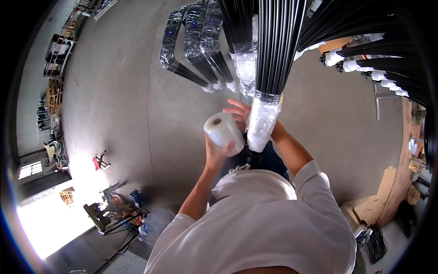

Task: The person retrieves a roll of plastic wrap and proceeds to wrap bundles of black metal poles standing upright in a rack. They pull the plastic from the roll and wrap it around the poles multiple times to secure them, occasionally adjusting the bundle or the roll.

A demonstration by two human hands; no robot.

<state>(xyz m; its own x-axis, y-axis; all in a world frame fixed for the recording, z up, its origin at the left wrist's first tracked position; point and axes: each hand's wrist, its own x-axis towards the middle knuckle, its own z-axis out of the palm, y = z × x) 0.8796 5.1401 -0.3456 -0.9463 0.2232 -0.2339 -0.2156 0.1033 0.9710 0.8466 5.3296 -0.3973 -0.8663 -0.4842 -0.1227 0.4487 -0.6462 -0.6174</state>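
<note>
In my left hand (218,148) is a roll of clear stretch film (223,132), its cardboard core end facing up. Right beside it stands a bundle of long black bars (280,50), with its near end wrapped in clear film (263,121). My right forearm passes behind that wrapped end. The fingers of my right hand (238,110) show at its left side, stretched out and apart, close to the roll. The bundle hides the palm, so whether it touches the film is unclear.
Behind stand several film-wrapped black bundles (196,36). More black bars with white-wrapped ends (351,66) fan out at the right. Cardboard (383,189) lies at the lower right. A small folding stool (101,160) is on the floor at left, near a bright doorway (50,223).
</note>
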